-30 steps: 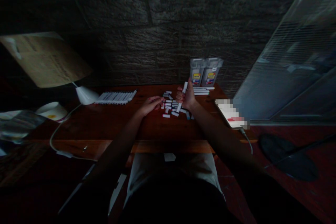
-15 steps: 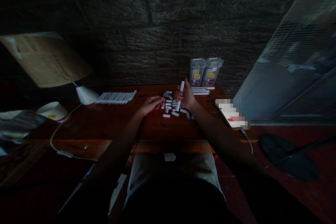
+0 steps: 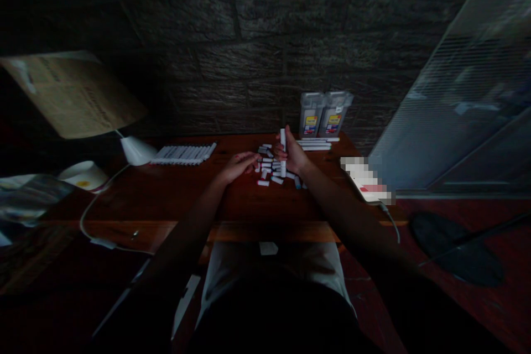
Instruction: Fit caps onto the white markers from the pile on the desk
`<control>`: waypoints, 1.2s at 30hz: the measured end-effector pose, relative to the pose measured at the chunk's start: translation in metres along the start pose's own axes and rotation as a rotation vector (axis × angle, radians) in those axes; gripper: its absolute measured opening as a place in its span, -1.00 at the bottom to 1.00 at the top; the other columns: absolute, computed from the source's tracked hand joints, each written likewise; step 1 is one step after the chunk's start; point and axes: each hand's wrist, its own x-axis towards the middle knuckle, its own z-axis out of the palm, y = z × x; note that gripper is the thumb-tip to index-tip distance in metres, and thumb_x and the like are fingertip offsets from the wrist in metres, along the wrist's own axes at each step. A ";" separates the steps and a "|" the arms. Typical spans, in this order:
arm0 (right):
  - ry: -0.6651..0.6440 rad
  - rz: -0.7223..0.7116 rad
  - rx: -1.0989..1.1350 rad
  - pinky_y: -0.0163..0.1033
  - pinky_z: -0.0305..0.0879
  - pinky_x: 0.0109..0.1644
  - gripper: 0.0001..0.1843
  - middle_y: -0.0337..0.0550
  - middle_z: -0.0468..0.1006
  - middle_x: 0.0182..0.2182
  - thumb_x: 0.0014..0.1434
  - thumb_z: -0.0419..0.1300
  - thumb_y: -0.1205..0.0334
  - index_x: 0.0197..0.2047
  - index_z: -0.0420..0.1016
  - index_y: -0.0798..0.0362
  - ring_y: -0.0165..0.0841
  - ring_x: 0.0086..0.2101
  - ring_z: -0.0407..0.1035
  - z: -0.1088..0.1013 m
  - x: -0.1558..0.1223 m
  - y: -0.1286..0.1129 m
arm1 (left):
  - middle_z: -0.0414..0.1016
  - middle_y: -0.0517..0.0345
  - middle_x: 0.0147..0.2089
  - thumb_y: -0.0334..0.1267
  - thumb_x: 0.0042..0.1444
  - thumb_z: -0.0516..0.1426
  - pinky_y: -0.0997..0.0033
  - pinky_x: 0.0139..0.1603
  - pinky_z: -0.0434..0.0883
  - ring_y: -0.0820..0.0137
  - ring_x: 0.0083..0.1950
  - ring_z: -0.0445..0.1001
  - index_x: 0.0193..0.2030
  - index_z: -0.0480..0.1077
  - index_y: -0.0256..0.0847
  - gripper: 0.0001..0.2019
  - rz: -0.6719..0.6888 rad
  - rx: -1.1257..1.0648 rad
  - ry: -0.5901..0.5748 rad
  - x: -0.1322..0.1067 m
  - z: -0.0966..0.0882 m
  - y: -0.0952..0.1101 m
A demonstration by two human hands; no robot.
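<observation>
Right hand grips a white marker upright over the scattered caps.

Head view: the right hand [image 3: 293,156] is closed around a slim white plastic marker [image 3: 282,146], long axis near vertical, above the heap of small white caps [image 3: 269,168] on the reddish wooden worktop [image 3: 174,193]. The left hand [image 3: 237,166], loosely curled, rests just left of the heap, holding nothing visible.

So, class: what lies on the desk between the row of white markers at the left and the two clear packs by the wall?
In the head view, the loose pile of caps and both hands.
</observation>
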 end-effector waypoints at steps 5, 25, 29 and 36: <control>-0.014 0.040 -0.004 -0.40 -0.23 -0.64 -0.53 -0.47 0.15 -0.70 0.31 0.12 -0.26 -0.32 0.31 -0.01 -0.56 -0.70 -0.14 -0.001 0.001 0.001 | 0.53 0.11 -0.43 0.06 0.07 0.33 0.53 -0.53 0.16 0.54 -0.53 0.30 -0.22 0.54 -0.29 -0.61 -0.001 0.009 0.002 -0.001 0.000 0.001; 0.040 -0.079 -0.078 -0.40 -0.23 -0.63 -0.61 -0.47 0.28 -0.64 0.16 0.37 -0.08 -0.27 0.30 -0.03 -0.59 -0.70 -0.06 -0.001 0.002 0.008 | 0.54 0.12 -0.43 0.07 0.04 0.34 0.53 -0.54 0.15 0.55 -0.55 0.28 -0.22 0.55 -0.30 -0.58 -0.002 0.012 0.013 0.000 0.000 0.001; 0.050 -0.059 -0.071 -0.40 -0.22 -0.65 -0.57 -0.45 0.28 -0.64 0.18 0.37 -0.04 -0.35 0.21 -0.01 -0.60 -0.70 -0.05 -0.001 0.003 0.007 | 0.54 0.11 -0.43 0.05 0.08 0.32 0.53 -0.53 0.15 0.53 -0.53 0.32 -0.21 0.55 -0.29 -0.61 0.005 0.014 0.001 0.001 -0.001 -0.001; 0.069 0.022 -0.011 -0.36 -0.27 -0.65 -0.56 -0.45 0.20 -0.67 0.27 0.24 -0.14 -0.40 0.19 -0.02 -0.59 -0.71 -0.14 0.000 0.004 0.004 | 0.55 0.09 -0.41 0.07 0.06 0.33 0.53 -0.51 0.18 0.53 -0.51 0.33 -0.19 0.55 -0.30 -0.58 0.006 0.004 -0.002 0.001 -0.002 -0.003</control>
